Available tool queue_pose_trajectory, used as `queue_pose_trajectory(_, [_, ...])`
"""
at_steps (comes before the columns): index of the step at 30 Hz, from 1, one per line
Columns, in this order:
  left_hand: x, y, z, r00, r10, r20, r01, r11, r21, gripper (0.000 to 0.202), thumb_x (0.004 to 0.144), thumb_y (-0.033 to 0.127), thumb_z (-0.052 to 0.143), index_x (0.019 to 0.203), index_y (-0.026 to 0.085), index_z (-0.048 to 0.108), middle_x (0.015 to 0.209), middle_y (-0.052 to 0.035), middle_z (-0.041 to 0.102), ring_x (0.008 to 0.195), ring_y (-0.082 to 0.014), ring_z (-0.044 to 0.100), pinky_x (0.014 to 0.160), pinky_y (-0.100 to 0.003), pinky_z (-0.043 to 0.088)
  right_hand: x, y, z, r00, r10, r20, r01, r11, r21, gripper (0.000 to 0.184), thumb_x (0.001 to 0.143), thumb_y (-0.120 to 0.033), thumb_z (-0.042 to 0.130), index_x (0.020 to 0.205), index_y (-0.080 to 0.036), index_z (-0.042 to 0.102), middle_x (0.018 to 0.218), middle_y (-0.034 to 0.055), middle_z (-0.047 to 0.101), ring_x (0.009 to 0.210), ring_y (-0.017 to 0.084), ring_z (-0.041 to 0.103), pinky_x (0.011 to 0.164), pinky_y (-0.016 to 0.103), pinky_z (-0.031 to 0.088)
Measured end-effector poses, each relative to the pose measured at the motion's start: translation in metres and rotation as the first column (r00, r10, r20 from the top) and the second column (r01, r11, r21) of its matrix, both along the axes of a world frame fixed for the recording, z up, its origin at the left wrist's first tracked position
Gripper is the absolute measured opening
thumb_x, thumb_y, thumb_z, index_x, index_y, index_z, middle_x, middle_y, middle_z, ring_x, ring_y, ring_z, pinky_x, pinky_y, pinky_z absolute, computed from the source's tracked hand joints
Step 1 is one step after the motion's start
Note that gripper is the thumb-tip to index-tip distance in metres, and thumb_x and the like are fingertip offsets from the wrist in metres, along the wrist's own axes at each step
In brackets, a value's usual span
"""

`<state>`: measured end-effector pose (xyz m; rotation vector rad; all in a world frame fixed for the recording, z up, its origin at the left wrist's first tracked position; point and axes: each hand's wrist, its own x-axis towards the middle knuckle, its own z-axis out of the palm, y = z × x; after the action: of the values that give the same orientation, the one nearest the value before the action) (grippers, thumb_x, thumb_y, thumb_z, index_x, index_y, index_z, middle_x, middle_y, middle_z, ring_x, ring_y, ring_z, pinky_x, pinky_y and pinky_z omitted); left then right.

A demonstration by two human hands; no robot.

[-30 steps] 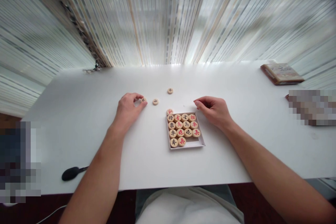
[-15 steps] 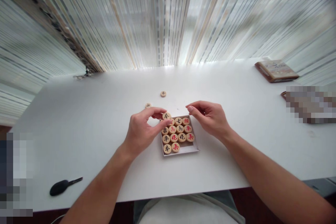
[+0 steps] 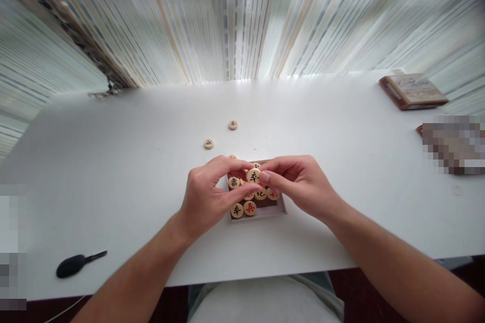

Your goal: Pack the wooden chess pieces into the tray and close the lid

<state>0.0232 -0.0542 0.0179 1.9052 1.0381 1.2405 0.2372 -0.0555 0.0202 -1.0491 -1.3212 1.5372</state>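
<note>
Over a shallow box (image 3: 257, 217), a round wooden Chinese chess piece (image 3: 253, 176) with a black character is held between both hands. My left hand (image 3: 210, 189) has its thumb and fingertips at the piece's left side. From the right, my right hand (image 3: 299, 179) pinches it with thumb and forefinger. Rows of Chinese chess pieces lie in the box, partly hidden by my hands. In its front row sit a black-marked piece (image 3: 237, 210) and a red-marked piece (image 3: 249, 208). Two loose pieces rest beyond the box, one farther back (image 3: 233, 124) and one to its left (image 3: 208, 144).
The white table (image 3: 132, 176) reaches back to a striped curtain (image 3: 212, 20). A black hairbrush-like object (image 3: 71, 266) lies at the front left. On the right are a brown-edged box (image 3: 415, 92) and a partly blurred brown-edged object (image 3: 450, 146).
My right hand has come left and taken hold of the piece that my left hand carried. The piece has moved right, over the middle of the box.
</note>
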Motion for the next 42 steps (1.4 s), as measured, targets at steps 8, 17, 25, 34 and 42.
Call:
queue_pose_trajectory(8, [0.0019,-0.0009,0.0006,0.988,-0.030,0.151,0.071,0.959,-0.273,0.016,0.091,0.038,0.087,0.100,0.024,0.088,0.086,-0.0052,0.084,0.076,-0.0196,0.076,0.071,-0.031,0.063,-0.0020,-0.0032,0.0037,0.997,-0.060,0.044,0.059,0.998,0.038,0.029,0.080,-0.049,0.095,0.086,-0.021,0.089,0.075,0.0071,0.080,0.065,0.017,0.066,0.053,0.027,0.052])
queue_pose_trajectory(17, [0.0047,-0.0012,0.0020,0.994,-0.012,0.112,0.039,0.970,-0.242,0.010,0.091,0.039,0.088,0.090,0.029,0.089,0.086,-0.0031,0.085,0.078,-0.0211,0.077,0.090,-0.040,0.065,-0.0062,-0.0047,0.0058,0.996,-0.076,0.047,0.071,0.993,0.092,0.034,0.078,-0.052,0.096,0.082,-0.020,0.084,0.058,-0.0004,0.067,0.053,0.013,0.058,0.047,0.025,0.050])
queue_pose_trajectory(25, [0.0061,-0.0026,0.0032,0.981,-0.043,0.188,0.107,0.931,-0.348,0.012,0.094,0.036,0.083,0.102,0.029,0.090,0.099,-0.0057,0.088,0.087,-0.0242,0.083,0.081,-0.038,0.070,-0.0050,-0.0027,0.0056,0.998,-0.048,-0.036,0.047,0.999,-0.011,0.033,0.077,-0.047,0.098,0.081,-0.019,0.082,0.062,0.0006,0.071,0.052,0.013,0.063,0.048,0.025,0.055])
queue_pose_trajectory(34, [0.0094,-0.0045,0.0031,0.914,-0.061,0.401,0.255,0.855,-0.451,0.026,0.090,0.028,0.089,0.115,0.024,0.088,0.097,-0.0064,0.088,0.087,-0.0251,0.086,0.085,-0.037,0.074,0.0012,-0.0002,-0.0024,0.982,-0.031,-0.188,-0.001,0.985,-0.170,0.023,0.088,-0.040,0.092,0.096,-0.019,0.083,0.069,0.0006,0.074,0.056,0.011,0.065,0.051,0.021,0.054])
queue_pose_trajectory(42, [0.0089,-0.0042,0.0015,0.904,-0.071,0.421,0.257,0.878,-0.404,0.029,0.088,0.020,0.091,0.115,0.027,0.088,0.096,-0.0039,0.088,0.085,-0.0219,0.086,0.084,-0.032,0.074,0.0020,0.0001,-0.0005,0.963,0.013,-0.270,-0.079,0.969,-0.235,0.026,0.079,-0.028,0.098,0.098,-0.018,0.083,0.069,-0.0004,0.073,0.056,0.010,0.061,0.050,0.020,0.052])
